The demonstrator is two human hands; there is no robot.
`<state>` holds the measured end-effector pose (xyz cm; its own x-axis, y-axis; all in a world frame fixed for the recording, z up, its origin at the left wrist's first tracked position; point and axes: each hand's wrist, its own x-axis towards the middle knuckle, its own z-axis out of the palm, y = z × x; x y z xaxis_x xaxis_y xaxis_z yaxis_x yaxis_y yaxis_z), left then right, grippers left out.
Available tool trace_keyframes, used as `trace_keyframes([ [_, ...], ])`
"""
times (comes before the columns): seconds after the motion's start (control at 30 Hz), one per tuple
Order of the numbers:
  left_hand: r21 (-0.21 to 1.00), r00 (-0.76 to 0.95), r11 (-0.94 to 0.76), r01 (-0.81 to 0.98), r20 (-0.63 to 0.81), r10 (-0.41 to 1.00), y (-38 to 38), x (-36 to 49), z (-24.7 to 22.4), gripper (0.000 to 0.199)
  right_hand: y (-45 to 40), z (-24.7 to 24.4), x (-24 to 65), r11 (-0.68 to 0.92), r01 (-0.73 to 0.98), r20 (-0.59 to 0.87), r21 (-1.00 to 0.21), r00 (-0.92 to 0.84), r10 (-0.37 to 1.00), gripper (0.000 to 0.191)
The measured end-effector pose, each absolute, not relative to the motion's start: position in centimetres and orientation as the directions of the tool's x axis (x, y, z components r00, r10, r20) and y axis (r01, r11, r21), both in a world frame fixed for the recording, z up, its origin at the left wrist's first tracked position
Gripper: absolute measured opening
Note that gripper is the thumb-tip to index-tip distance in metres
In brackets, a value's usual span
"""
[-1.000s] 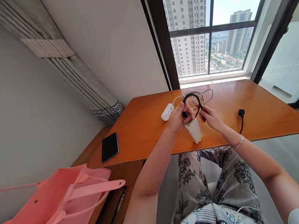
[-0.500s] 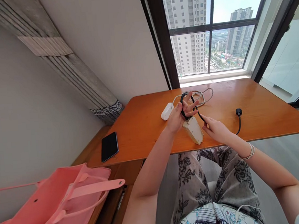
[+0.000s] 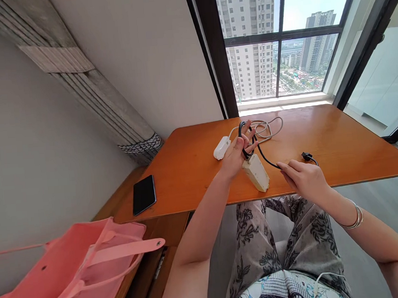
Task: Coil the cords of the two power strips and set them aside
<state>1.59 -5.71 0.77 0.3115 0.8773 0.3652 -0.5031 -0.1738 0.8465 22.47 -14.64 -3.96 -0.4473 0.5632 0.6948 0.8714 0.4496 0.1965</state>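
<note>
Loops of a black cable [image 3: 242, 138] pass around my left hand [image 3: 238, 149], whose fingers are partly bent over them. Just below that hand a cream power block [image 3: 257, 174] lies at the table's front edge. My right hand [image 3: 302, 176] pinches the black cable's free length between thumb and fingers, to the right of the block. Beyond my right hand the black plug [image 3: 307, 156] rests on the table. A white adapter [image 3: 222, 147] with a coiled white cable [image 3: 271, 132] lies behind and left of my left hand.
A black phone [image 3: 144, 195] lies on the left end of the wooden table [image 3: 186, 168]. Below it at the left is a pink bag [image 3: 91, 267] on a wooden surface. A window [image 3: 280, 37] stands behind the table, and a curtain [image 3: 106, 106] hangs at the left.
My right hand has moved right along with the cable, widening the gap to my left hand. The plug has shifted left and turned. The fingers of my left hand have curled in slightly.
</note>
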Motion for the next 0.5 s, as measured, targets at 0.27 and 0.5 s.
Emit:
trace_keyframes([
  [0.27, 0.842, 0.359, -0.179, -0.508, 0.396, 0.845, -6.6, 1.9, 0.9, 0.049, -15.1, -0.4, 19.7, 0.578, 0.768, 0.705, 0.276, -0.571, 0.421, 0.026],
  [0.5, 0.867, 0.397, -0.240, -0.437, 0.425, 0.814, -6.5, 1.9, 0.3, 0.049, -14.3, 2.0, 19.3, 0.662, 0.727, 0.685, 0.180, -0.576, 0.446, 0.031],
])
